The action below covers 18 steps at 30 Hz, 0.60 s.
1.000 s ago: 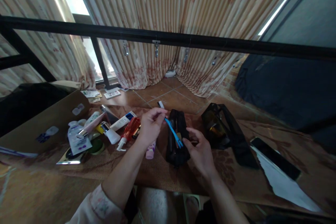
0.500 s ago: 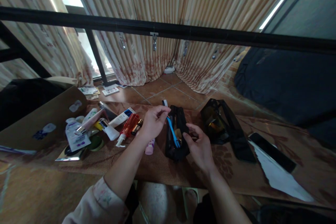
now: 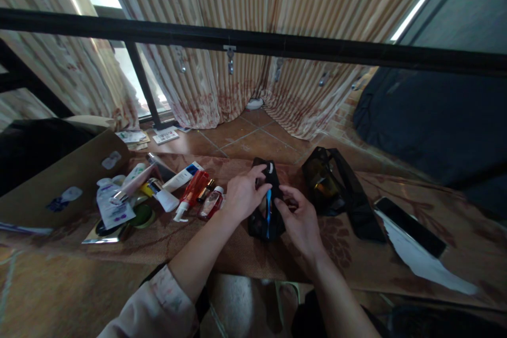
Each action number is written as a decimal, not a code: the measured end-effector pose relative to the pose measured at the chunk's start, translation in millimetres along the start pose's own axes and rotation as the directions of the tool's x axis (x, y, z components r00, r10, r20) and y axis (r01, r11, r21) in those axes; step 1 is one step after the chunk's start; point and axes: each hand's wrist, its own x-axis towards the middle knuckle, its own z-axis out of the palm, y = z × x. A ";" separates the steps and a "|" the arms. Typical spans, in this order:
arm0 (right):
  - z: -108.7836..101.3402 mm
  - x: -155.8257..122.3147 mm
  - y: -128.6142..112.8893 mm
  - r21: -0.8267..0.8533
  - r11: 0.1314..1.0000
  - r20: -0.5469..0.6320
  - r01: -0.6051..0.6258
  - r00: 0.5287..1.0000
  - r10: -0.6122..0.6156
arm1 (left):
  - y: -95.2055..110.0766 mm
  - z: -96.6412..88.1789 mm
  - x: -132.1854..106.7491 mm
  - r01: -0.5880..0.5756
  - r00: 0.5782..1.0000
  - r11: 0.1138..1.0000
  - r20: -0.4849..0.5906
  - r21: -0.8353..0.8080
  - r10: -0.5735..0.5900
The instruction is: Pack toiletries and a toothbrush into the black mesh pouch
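A small black pouch [image 3: 259,228] lies unzipped on the cloth-covered surface in front of me. Inside its opening is a blue toothbrush [image 3: 269,214], its pale bristle end toward the far side. My left hand [image 3: 246,194] reaches over the pouch from the left, thumb and fingers closed about the upper part of the toothbrush. On the pouch's right edge, my right hand [image 3: 301,222] grips the fabric between thumb and bent fingers. Beside my left wrist stands a small bottle of red liquid [image 3: 212,203], next to a red pump bottle [image 3: 193,193].
Several tubes, sachets [image 3: 114,207] and a green round container [image 3: 142,216] are heaped at left beside a cardboard box [image 3: 89,174]. Rightward lie a black see-through bag [image 3: 325,185], a phone [image 3: 412,226] and white paper [image 3: 428,269]. A dark rail [image 3: 253,39] crosses beyond.
My left hand has moved right and lowered the toothbrush into the pouch, so it lies further inside. The red-liquid bottle now shows beside my wrist. My right hand has stayed at the pouch's edge.
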 end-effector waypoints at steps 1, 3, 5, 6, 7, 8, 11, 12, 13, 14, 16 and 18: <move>-0.1 0.0 0.0 0.000 1.000 0.000 -0.001 1.000 0.001 | 1.3 0.6 -1.1 -0.024 1.000 0.999 -0.002 0.048 0.024; -0.4 0.4 1.1 -0.008 1.000 -0.007 0.003 1.000 -0.004 | 3.0 1.6 -2.7 -0.069 0.997 0.992 -0.009 0.104 0.071; -1.0 1.3 3.2 -0.024 1.000 -0.022 0.016 1.000 -0.017 | 2.6 1.8 -3.0 -0.098 0.995 0.987 -0.016 0.129 0.101; -1.4 1.8 4.3 -0.036 0.999 -0.033 0.022 0.999 -0.024 | 1.7 1.5 -2.9 -0.112 0.993 0.985 -0.011 0.134 0.114; -1.9 2.3 5.2 -0.048 0.998 -0.045 0.028 0.999 -0.030 | 0.5 1.0 -2.5 -0.125 0.992 0.982 0.002 0.138 0.126; -2.2 2.7 5.7 -0.055 0.998 -0.058 0.033 0.998 -0.036 | -0.9 0.2 -2.1 -0.139 0.990 0.980 0.020 0.143 0.138; -3.0 3.2 5.5 -0.058 0.997 -0.092 0.041 0.995 -0.046 | -4.6 -3.1 -1.1 -0.172 0.983 0.970 0.088 0.171 0.159; -3.2 3.2 5.2 -0.060 0.997 -0.095 0.043 0.994 -0.048 | -5.4 -4.3 -1.0 -0.172 0.982 0.967 0.111 0.187 0.154; -3.3 3.2 5.0 -0.064 0.997 -0.097 0.043 0.994 -0.049 | -6.0 -5.4 -0.9 -0.166 0.981 0.965 0.131 0.204 0.141; -3.5 3.3 5.0 -0.068 0.997 -0.098 0.042 0.994 -0.048 | -6.4 -6.4 -0.9 -0.154 0.981 0.963 0.148 0.219 0.123; -3.7 3.6 5.7 -0.080 0.996 -0.109 0.038 0.993 -0.047 | -6.7 -7.7 -1.2 -0.131 0.982 0.961 0.163 0.245 0.092; -3.9 4.3 6.7 -0.088 0.996 -0.128 0.033 0.991 -0.044 | -6.7 -7.7 -1.5 -0.127 0.983 0.960 0.163 0.251 0.087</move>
